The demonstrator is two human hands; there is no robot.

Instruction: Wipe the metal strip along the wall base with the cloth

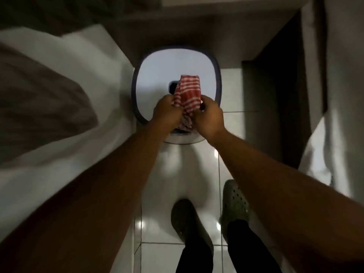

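Seen from above, a person stands on a glossy white tiled floor, both bare arms stretched forward over a white bin with a dark rim. The left hand and right hand are each clenched on a red-and-white checked cloth, pinching its bunched lower part from either side so that the upper fold stands above the knuckles. The cloth is held just over the bin's lid, in front of a small dark opening that it partly covers; what the opening leads to cannot be made out. The cloth's lower end is bundled between the hands and hangs toward a white base at the bin's near edge.

A bed with white sheets and a grey blanket fills the left side, its near end cut off by the left forearm. On the right, a pale curtain hangs beside what may be a dark doorway or recess, too dim to tell. Two perforated clog-style shoes and dark trouser legs show at the bottom. No brand, label or writing is legible anywhere, and the whole frame is soft with blur.
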